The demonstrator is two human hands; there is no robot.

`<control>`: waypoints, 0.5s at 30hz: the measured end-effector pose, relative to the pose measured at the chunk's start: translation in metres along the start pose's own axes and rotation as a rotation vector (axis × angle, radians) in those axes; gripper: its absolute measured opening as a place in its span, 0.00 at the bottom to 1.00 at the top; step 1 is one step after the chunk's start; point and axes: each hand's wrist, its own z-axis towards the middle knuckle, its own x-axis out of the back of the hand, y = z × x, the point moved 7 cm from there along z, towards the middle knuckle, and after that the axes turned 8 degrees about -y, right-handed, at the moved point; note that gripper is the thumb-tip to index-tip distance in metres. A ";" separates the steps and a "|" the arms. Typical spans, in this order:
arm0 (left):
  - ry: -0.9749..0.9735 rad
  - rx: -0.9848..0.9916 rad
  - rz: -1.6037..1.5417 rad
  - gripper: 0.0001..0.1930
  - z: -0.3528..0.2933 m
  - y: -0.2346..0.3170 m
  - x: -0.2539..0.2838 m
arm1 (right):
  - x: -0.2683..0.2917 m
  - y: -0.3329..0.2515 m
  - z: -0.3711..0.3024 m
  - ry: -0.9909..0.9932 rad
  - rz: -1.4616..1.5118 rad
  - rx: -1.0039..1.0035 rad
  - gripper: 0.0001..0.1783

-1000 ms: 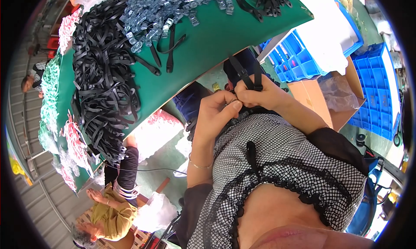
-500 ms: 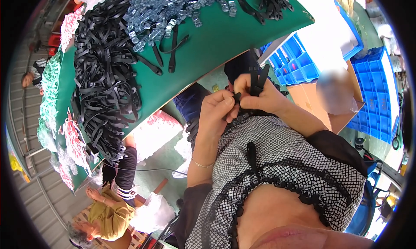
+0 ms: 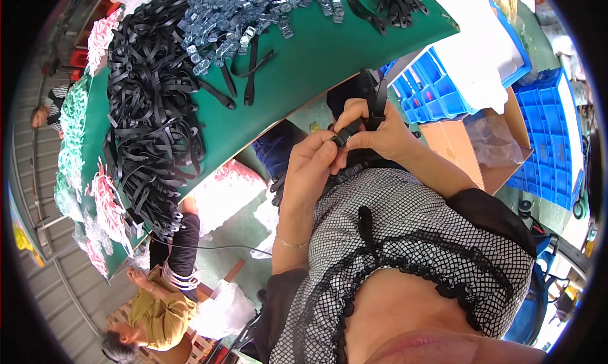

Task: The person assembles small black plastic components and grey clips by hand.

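In front of my waist, both hands are closed round a black strap (image 3: pixel 378 99). My left hand (image 3: pixel 310 164) pinches one end, where a small buckle-like clip (image 3: pixel 342 138) shows between the fingertips. My right hand (image 3: pixel 389 134) grips the strap just beside it, and a loop stands up above its fingers. Fingers partly cover the clip, so how it sits on the strap is hard to make out. On the green table (image 3: pixel 297 66) ahead lie a heap of black straps (image 3: pixel 149 98) and a pile of clear bluish plastic clips (image 3: pixel 240 15).
More black straps (image 3: pixel 396 6) lie by the table's far right corner. To the right stand an open cardboard box (image 3: pixel 453 152) and blue crates (image 3: pixel 548 136). Pink-and-white (image 3: pixel 107 196) and green bundles (image 3: pixel 75 136) line the left. A seated person (image 3: pixel 158 316) is at lower left.
The strap loop has shifted and now stands higher above my right hand. The clip between my fingertips has come into clearer view. My hands have stayed close together.
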 end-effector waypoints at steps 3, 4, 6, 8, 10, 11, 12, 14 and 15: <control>-0.044 -0.038 -0.157 0.14 0.002 -0.003 0.000 | -0.003 0.000 0.000 0.028 0.081 -0.022 0.12; -0.043 -0.034 -0.164 0.15 0.002 -0.003 0.000 | -0.003 0.000 0.001 0.037 0.093 -0.042 0.14; -0.044 -0.032 -0.171 0.15 0.003 -0.004 0.001 | -0.001 -0.001 0.002 0.050 0.045 -0.035 0.14; 0.038 -0.039 -0.265 0.14 0.002 -0.008 0.007 | 0.002 -0.005 0.003 0.062 -0.004 -0.027 0.13; 0.085 -0.056 -0.399 0.13 0.002 -0.014 0.010 | 0.006 -0.011 0.004 0.080 -0.199 -0.043 0.12; 0.135 -0.072 -0.532 0.12 0.000 -0.017 0.013 | 0.006 -0.009 0.004 0.080 -0.200 -0.041 0.12; 0.133 -0.073 -0.531 0.12 0.000 -0.019 0.014 | 0.004 -0.005 0.004 0.053 -0.199 -0.045 0.12; 0.188 -0.110 -0.781 0.11 -0.002 -0.024 0.017 | 0.001 -0.003 0.004 0.026 -0.199 -0.049 0.12; 0.188 -0.110 -0.781 0.11 -0.001 -0.024 0.017 | -0.002 0.001 0.004 -0.003 -0.013 -0.110 0.11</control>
